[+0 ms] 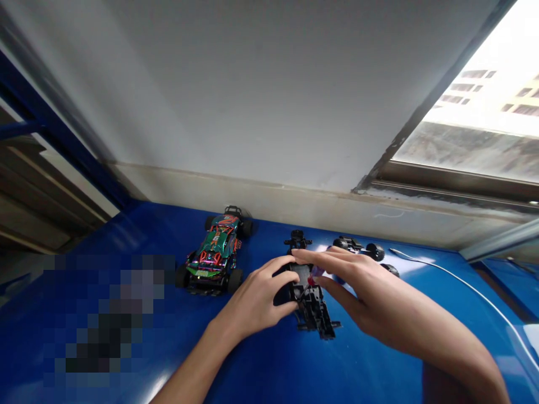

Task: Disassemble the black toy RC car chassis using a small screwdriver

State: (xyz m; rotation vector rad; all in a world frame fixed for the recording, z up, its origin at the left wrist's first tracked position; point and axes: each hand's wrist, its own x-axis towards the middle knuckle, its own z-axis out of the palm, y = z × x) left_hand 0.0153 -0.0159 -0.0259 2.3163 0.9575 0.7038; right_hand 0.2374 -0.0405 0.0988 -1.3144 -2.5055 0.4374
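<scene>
A black toy car chassis (320, 317) lies lengthwise on the blue table, a grey flat section showing at its middle. My left hand (263, 292) is curled against its left side, with the fingertips and thumb pressed on the frame. From the right, my right hand (357, 278) arches over the chassis, its thumb and fingers closed around a small red and purple translucent piece (314, 276). Fingers cover much of that piece, so its kind cannot be made out. Part of the chassis is hidden under both hands.
A green and orange toy car (217, 247) stands left of the hands. Black wheel parts (374, 251) lie behind my right hand. A white cable (446, 272) runs along the table's right side. The wall (261, 193) borders the back edge. A blurred patch covers the left.
</scene>
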